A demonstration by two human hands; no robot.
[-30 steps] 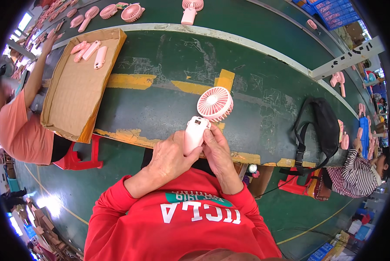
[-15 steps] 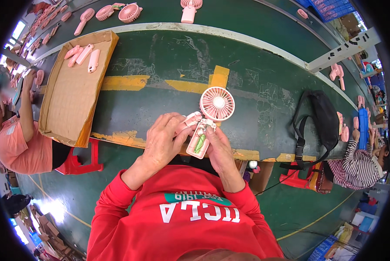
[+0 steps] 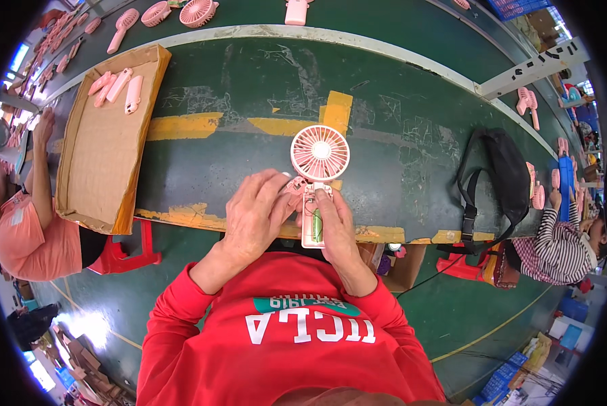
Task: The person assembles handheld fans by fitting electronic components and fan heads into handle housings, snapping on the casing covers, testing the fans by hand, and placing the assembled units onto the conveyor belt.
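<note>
In my right hand (image 3: 340, 231) is a pink handheld fan (image 3: 320, 152), its round grille away from me and its handle toward me. The handle is open and shows a green part (image 3: 317, 224), likely a battery, and thin wires. My right thumb presses near the top of the handle. Close against its left side, my left hand (image 3: 252, 215) pinches a small pink plastic piece (image 3: 294, 185) just below the grille. The left fingers partly cover that piece, so its full shape is hidden.
A cardboard tray (image 3: 103, 162) with several pink handle covers (image 3: 120, 84) lies on the left of the green table (image 3: 222, 162). To the right is a black bag (image 3: 503, 179) with straps. Pink fans (image 3: 198, 12) lie beyond the pale rail (image 3: 357, 42). Co-workers sit at both sides.
The fan has turned from a slant to nearly upright in the picture, its head shifting left. The pink piece in my left hand has swung closer to the handle's top.
</note>
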